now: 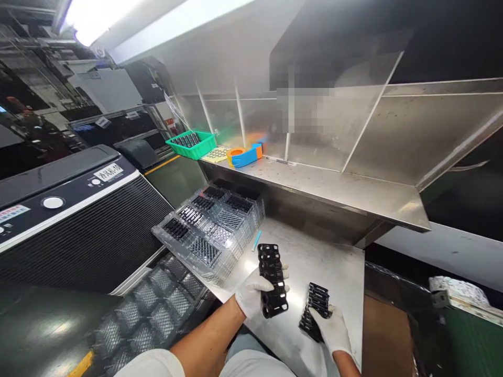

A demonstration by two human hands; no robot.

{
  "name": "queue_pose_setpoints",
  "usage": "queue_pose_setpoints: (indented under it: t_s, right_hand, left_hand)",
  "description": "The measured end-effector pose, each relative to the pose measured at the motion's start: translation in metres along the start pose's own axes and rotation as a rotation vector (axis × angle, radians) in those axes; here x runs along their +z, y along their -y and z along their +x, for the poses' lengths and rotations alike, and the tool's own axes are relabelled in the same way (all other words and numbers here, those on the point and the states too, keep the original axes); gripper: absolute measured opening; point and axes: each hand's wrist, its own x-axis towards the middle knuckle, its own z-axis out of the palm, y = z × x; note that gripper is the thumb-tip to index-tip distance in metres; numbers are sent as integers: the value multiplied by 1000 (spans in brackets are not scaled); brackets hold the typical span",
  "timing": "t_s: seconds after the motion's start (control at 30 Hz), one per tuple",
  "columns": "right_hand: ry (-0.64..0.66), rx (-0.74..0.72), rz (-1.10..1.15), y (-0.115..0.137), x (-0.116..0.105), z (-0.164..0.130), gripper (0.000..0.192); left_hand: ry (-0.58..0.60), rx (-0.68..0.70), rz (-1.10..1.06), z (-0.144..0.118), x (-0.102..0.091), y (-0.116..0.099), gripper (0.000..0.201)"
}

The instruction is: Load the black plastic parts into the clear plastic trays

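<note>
Both of my hands wear white gloves. My left hand is closed around a long black plastic frame with rows of cut-outs, holding it tilted above the metal bench; the thumb lies across its face and fingertips show at its right edge. My right hand grips a second black part, a ribbed plastic piece, by its right side, low over the bench or resting on it; I cannot tell which. On the bench to the left is a stack of clear plastic trays, with black parts in several pockets of the top one.
A light-blue strip lies beside the trays. The metal shelf behind carries a green bin of black parts, a perforated yellow sheet and tape rolls. More clear trays sit lower left, near a black machine.
</note>
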Motion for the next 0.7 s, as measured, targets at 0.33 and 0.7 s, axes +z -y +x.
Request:
queue_pose_setpoints:
  t_s: [0.33,0.7]
  right_hand:
    - [202,-247,173,92,-15,-61,68]
    - [415,-278,83,136,4,-68,71]
  left_hand:
    - [328,151,-132,6,-11,-1,87]
    - [-351,290,368,23,-31,1,43]
